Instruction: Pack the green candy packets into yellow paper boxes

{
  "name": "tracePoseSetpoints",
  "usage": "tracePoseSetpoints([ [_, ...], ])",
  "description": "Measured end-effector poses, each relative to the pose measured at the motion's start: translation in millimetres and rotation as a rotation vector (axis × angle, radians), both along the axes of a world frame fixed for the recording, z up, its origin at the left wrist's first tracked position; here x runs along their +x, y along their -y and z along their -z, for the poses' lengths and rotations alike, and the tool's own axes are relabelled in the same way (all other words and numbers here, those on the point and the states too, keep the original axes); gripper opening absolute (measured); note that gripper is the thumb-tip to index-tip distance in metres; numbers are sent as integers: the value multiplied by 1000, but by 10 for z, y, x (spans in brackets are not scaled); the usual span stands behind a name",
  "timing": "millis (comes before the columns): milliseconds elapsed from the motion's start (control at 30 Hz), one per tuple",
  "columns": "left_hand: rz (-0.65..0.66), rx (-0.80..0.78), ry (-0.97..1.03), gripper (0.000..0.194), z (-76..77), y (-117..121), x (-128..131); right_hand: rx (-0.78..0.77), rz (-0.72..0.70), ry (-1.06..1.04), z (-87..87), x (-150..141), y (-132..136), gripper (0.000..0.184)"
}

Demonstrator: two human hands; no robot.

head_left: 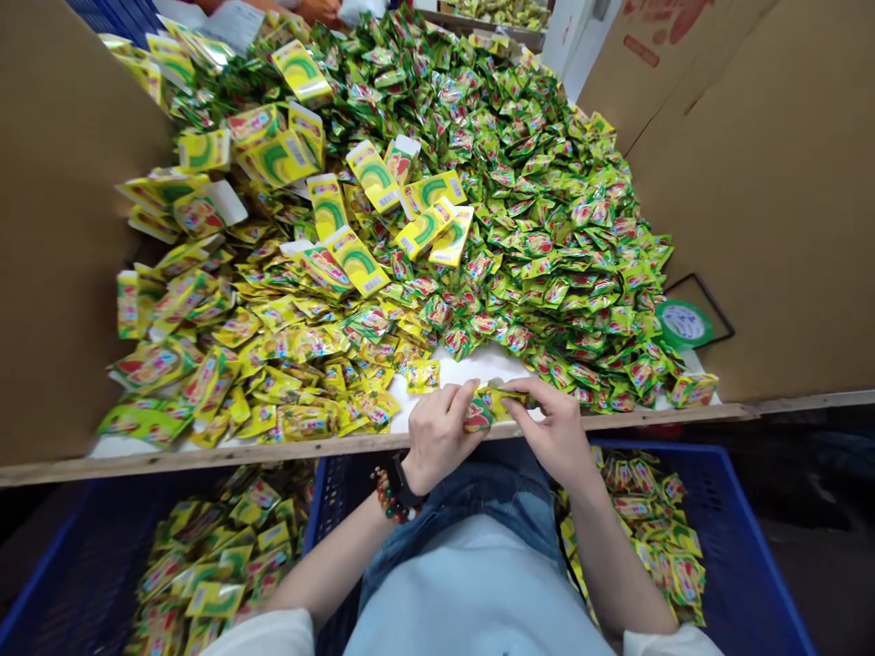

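Note:
At the table's front edge, my left hand (441,430) closes around a small yellow-and-green carton (478,414) with a red fruit print. Thumb and fingers of my right hand (555,428) pinch the carton's right end; whether a packet is also between them I cannot make out. Just beyond my left hand lies a single yellow candy packet (422,376). Loose yellow packets (293,346) spread to the left, and a tall heap of green packets (547,228) rises on the right. Several flat and opened yellow cartons (359,260) rest on top of the heap.
Brown cardboard walls (766,210) flank the table on both sides. A green tape roll (684,323) leans by the right wall. Below the wooden table edge (649,419), blue crates (735,538) hold filled cartons (219,597) on either side of my legs.

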State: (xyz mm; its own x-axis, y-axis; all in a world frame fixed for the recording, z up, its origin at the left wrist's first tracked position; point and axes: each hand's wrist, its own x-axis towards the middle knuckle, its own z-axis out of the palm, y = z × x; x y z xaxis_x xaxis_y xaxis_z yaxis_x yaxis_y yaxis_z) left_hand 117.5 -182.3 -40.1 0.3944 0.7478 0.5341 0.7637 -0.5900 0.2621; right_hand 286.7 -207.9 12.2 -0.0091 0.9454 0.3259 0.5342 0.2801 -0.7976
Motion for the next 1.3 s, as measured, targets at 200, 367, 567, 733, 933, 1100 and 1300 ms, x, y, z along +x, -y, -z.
tracePoseSetpoints([
  [200, 29, -56, 90, 40, 149, 107, 94, -104, 35, 253, -99, -59, 59, 24],
  [367, 33, -195, 258, 45, 216, 156, 157, 124, 176, 174, 79, -182, 56, 26],
  [567, 52, -255, 504, 49, 252, 203, 198, 445, 296, 369, 333, -291, 160, 22],
  [733, 15, -193, 533, 43, 360, 258, 236, 222, 128, 307, 308, -321, 167, 24],
  [933, -57, -169, 470, 48, 428, 289, 178, 110, -72, 105, 314, -249, 189, 42],
  [1100, 48, -57, 468, 59, 505, 317, 145, -189, 112, -401, 510, -320, 169, 73],
  [1300, 118, -102, 451, 55, 487, 305, 175, -195, -120, -364, 540, -355, 217, 46],
])
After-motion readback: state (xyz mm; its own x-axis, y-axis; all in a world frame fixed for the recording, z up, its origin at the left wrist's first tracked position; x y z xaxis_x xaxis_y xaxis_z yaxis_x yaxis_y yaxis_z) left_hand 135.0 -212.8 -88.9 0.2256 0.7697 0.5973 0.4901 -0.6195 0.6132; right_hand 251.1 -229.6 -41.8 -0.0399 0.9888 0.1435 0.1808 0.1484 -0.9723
